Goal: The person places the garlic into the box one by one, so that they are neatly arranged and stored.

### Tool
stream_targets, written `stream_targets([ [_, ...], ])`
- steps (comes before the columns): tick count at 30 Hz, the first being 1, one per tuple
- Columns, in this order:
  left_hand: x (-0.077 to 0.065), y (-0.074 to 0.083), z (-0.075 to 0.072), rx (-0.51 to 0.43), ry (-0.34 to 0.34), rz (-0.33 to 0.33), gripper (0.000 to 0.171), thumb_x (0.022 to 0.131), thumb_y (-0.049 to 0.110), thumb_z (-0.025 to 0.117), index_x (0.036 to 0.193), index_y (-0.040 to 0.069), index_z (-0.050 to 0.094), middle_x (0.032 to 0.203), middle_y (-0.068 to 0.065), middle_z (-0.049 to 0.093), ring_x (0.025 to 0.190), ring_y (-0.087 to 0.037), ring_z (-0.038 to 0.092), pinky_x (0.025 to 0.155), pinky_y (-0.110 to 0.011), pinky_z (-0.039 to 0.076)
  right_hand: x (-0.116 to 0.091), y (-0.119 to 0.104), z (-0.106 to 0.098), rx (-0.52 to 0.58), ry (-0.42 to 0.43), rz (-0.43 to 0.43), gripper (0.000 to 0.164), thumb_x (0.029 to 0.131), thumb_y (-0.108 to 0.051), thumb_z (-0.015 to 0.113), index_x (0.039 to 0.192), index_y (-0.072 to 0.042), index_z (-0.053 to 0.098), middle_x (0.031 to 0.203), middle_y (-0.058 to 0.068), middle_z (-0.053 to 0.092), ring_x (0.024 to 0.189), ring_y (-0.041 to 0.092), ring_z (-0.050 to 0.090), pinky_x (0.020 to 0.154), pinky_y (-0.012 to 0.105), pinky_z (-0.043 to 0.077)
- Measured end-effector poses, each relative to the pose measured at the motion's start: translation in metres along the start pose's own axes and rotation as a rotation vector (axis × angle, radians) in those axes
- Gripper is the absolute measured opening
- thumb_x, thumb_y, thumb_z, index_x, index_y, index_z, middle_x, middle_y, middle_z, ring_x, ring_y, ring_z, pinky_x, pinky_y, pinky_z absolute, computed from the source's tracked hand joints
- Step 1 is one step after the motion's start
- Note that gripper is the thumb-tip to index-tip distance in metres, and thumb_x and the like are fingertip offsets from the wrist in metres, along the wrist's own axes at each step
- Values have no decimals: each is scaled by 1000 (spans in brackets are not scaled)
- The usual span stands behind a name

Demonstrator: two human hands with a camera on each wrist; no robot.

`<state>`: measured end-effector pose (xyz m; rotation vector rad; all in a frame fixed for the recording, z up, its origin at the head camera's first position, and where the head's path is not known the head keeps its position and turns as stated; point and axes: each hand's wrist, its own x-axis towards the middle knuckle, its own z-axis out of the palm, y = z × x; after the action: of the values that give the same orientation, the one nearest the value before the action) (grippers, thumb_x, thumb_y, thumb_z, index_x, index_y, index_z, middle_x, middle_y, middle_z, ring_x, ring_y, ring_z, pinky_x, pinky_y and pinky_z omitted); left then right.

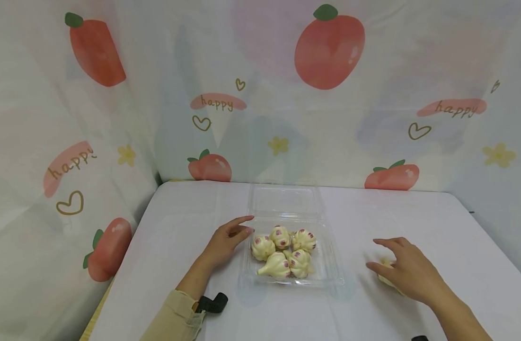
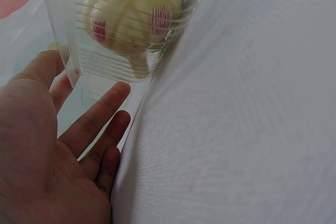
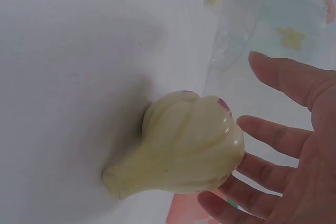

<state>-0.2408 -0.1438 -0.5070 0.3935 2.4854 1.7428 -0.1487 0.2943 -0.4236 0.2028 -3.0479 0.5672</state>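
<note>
In the head view, a clear plastic clamshell box (image 1: 328, 265) sits with its lid (image 1: 283, 199) folded back, and several garlic bulbs (image 1: 300, 263) lie in it. My left hand (image 1: 223, 244) is at the box's left side, its fingers extended. The left wrist view shows this hand (image 2: 58, 140) with thumb and index at the plastic rim (image 2: 60, 40); how firmly they touch cannot be told. Right of the box, my right hand (image 1: 411, 270) hovers over a single garlic bulb (image 1: 388, 279), partly hidden. In the right wrist view, spread fingers stand beside that bulb (image 3: 184, 142), not curled round it.
A white cloth covers the table (image 1: 166, 208). Printed curtains (image 1: 260, 57) with red fruit and the word "happy" hang behind and at the sides. A black strap piece (image 1: 213, 303) is on the left wrist.
</note>
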Motion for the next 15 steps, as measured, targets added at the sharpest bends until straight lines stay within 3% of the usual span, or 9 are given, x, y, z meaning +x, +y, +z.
stream_targets([
  [11, 2, -2, 0, 4, -4, 3, 45, 101, 41, 68, 145, 34, 61, 117, 3, 77, 119, -17, 67, 109, -51, 46, -4, 10, 2, -11, -8, 19, 72, 89, -51, 79, 140, -3, 61, 130, 25, 61, 92, 26, 68, 77, 47, 50],
  [15, 2, -1, 0, 3, -2, -1, 45, 101, 40, 68, 145, 34, 61, 117, 3, 77, 118, -17, 67, 109, -50, 46, -4, 12, 2, -17, -14, 26, 72, 89, -51, 78, 140, -2, 60, 130, 26, 61, 96, 31, 67, 80, 52, 51],
])
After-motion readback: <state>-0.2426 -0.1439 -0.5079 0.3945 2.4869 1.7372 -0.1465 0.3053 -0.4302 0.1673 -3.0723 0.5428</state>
